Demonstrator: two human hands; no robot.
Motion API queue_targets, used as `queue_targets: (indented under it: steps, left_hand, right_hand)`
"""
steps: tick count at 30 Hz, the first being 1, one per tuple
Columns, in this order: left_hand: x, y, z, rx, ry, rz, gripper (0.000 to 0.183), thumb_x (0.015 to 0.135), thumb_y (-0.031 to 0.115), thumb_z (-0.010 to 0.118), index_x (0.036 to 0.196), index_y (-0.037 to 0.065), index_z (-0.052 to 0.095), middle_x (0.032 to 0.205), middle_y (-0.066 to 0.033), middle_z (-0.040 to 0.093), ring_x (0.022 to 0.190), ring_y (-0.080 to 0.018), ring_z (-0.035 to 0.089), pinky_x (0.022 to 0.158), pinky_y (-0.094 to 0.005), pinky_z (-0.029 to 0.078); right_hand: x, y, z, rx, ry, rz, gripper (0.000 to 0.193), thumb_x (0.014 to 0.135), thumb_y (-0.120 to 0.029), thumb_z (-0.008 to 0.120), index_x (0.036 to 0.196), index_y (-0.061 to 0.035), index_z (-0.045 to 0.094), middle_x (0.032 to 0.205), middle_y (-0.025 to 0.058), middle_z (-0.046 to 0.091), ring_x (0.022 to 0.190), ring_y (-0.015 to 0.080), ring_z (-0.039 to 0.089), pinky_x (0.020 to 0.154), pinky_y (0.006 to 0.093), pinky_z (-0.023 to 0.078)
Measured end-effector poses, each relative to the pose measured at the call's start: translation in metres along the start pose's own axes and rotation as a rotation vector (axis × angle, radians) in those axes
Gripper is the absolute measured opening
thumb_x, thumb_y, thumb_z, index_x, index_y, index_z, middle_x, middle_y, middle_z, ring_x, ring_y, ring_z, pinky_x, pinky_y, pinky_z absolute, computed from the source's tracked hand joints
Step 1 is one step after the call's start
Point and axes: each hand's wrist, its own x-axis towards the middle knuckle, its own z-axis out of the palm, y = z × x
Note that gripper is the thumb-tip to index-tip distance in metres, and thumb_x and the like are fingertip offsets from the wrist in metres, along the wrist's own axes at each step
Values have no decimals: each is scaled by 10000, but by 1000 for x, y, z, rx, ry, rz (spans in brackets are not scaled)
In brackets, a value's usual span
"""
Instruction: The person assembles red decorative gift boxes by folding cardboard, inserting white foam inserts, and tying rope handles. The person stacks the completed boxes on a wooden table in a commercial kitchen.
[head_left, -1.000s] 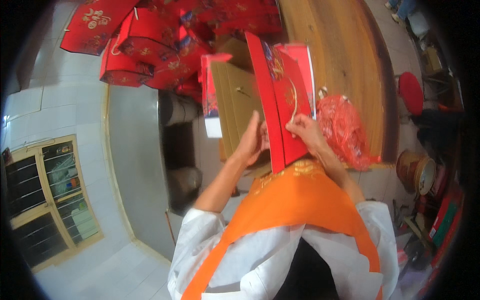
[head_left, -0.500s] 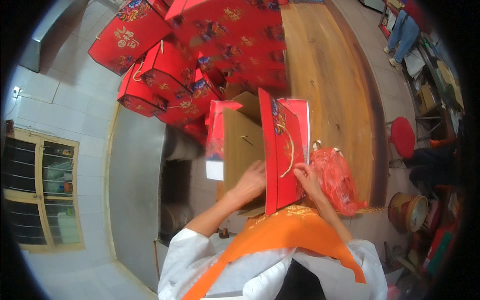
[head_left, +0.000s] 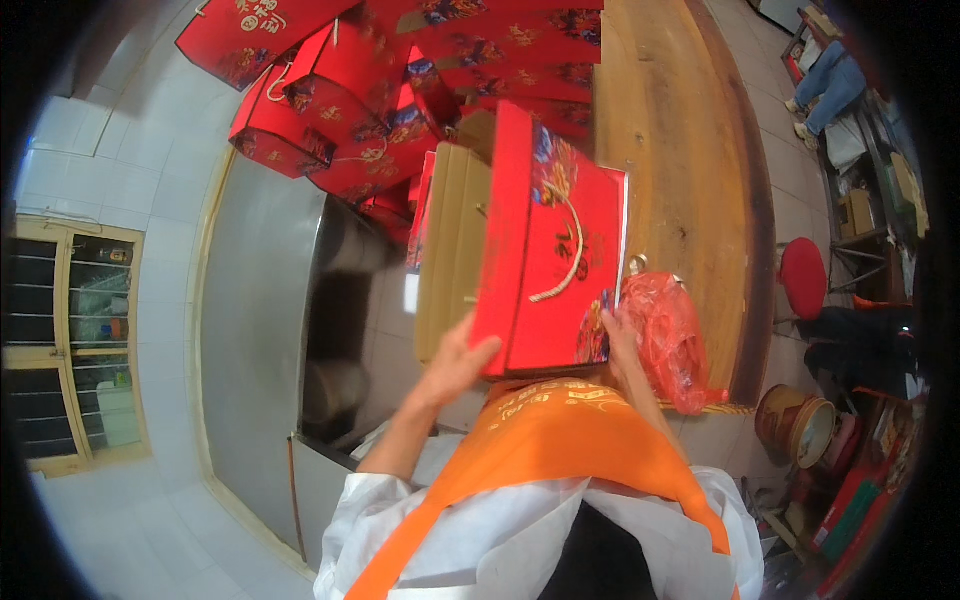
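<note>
A red gift box [head_left: 545,270] with printed flowers and a cream rope handle [head_left: 578,250] stands in front of me on the wooden table. Its bare brown cardboard flap [head_left: 452,260] sticks out on the left. My left hand [head_left: 455,362] is closed on the lower left edge of the box, thumb lying on the red panel and the other fingers partly hidden. On the lower right side my right hand [head_left: 622,335] holds the box edge, its fingers partly out of sight. A bunched red plastic bag [head_left: 668,345] lies just right of that hand.
Several red gift boxes [head_left: 350,90] are stacked at the far left and back. The wooden table [head_left: 670,130] stretches away on the right. A red stool [head_left: 804,278] and a bucket [head_left: 800,425] stand beyond its edge. Farther right, a person's legs [head_left: 832,85] show near shelving.
The red panel has swung left and down, so its front now faces me more. My left hand has moved from the flap's inside to the panel's lower edge. My right hand shifted slightly up.
</note>
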Motion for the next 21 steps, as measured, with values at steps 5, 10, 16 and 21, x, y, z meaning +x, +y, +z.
queue_targets:
  steps: [5,10,16,21]
  left_hand:
    - [61,-22,-70,-94,84,0,426,794,47,561,1197,12,428,1094,-64,537,1000,-136,494,855,-291,410]
    - [143,-153,-150,428,329,297,571,733,101,630,1231,-3,370,1146,-135,489,1046,-218,469,901,-317,371]
    - [208,-30,-119,294,408,514,557,803,252,574,1240,-28,371,1235,-200,428,1143,-280,414,975,-336,300]
    - [288,110,-134,-30,391,567,590,837,271,527,1296,-11,289,1337,-160,319,1239,-228,299,1003,-327,252]
  right_hand:
    - [21,-44,30,-304,157,-311,372,809,-136,594,1107,22,438,1022,86,544,925,142,514,815,268,410]
    - [51,-36,49,-594,-55,-251,506,796,-190,612,1200,14,383,1134,126,490,1045,168,463,877,294,387]
    - [118,-157,54,-526,43,-383,491,845,-321,537,1215,-29,397,1174,92,472,1084,181,432,900,303,356]
    - [197,-305,97,-305,-16,-451,678,830,-454,498,1356,-135,214,1374,92,260,1240,236,282,978,427,242]
